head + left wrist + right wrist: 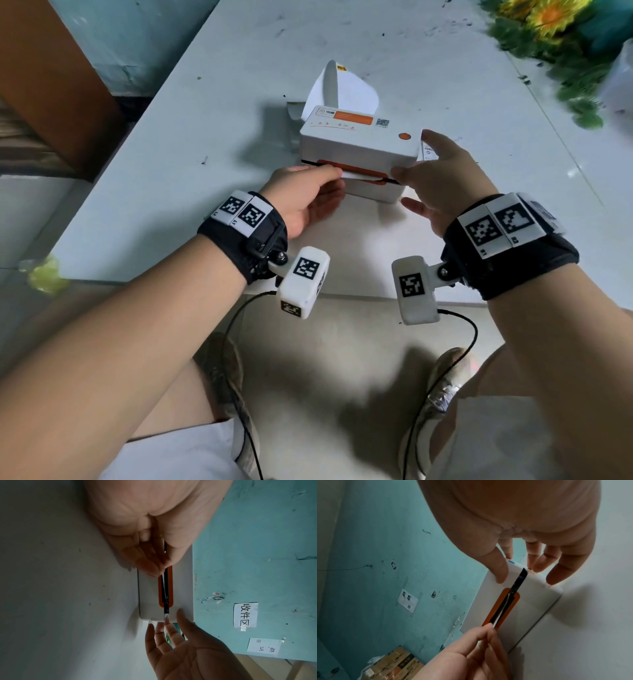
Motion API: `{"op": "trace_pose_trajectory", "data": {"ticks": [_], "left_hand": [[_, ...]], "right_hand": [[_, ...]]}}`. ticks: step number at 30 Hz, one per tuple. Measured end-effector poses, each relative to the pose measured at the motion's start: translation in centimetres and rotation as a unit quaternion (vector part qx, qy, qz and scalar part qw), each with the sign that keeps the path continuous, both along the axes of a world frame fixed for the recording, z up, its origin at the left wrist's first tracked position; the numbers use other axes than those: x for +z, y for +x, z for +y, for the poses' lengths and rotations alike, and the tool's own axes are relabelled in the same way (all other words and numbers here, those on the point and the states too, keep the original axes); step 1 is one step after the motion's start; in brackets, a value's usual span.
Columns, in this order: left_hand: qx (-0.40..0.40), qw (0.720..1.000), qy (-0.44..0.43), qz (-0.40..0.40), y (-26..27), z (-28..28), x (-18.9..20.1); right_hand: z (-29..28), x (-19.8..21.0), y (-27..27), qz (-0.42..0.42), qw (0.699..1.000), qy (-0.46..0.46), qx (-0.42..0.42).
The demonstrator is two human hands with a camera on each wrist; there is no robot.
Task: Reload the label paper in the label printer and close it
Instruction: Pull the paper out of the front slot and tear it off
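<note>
A white label printer (359,144) with orange trim sits on the white table (205,137), its lid down on the base with a thin dark seam showing. A strip of white label paper (359,175) sticks out of the orange front slot. My left hand (337,174) pinches that strip at the slot's left end; the left wrist view shows the pinch on the label paper (164,584). My right hand (416,154) rests on the printer's right end, thumb on the front corner and fingers straight along the side. More label paper (346,92) stands folded behind the printer.
Artificial flowers (555,34) lie at the table's far right. A brown cabinet (44,85) stands to the left, beyond the table edge. A teal wall carries a paper sign (245,615). A cardboard box (399,665) sits low beside it.
</note>
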State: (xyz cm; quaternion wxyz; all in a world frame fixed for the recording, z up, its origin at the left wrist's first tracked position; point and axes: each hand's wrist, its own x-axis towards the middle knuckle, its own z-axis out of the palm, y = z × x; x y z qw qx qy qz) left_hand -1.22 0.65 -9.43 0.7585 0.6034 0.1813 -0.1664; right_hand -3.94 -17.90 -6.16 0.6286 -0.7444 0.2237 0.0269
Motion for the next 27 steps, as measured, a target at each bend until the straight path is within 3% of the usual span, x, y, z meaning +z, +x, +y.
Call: {"op": "trace_pose_trajectory", "data": {"ticks": [5, 8, 11, 17, 27], "left_hand": [[-0.049, 0.998, 0.009, 0.043, 0.8, -0.1, 0.6], [-0.087, 0.992, 0.01, 0.088, 1.5, 0.1, 1.1], [-0.099, 0.989, 0.005, 0.108, 2.1, 0.4, 1.2], [-0.084, 0.989, -0.013, 0.119, 3.1, 0.3, 0.8], [-0.071, 0.991, -0.024, 0.113, 4.2, -0.4, 0.9]], "right_hand": [[-0.1, 0.1, 0.8, 0.024, 0.998, 0.037, -0.042], [-0.1, 0.1, 1.2, 0.071, 0.99, 0.105, -0.066], [0.3, -0.1, 1.4, 0.116, 0.978, 0.172, -0.038], [0.8, -0.7, 2.1, 0.176, 0.96, 0.219, 0.019], [0.6, -1.3, 4.0, 0.134, 0.963, 0.229, 0.055]]}}
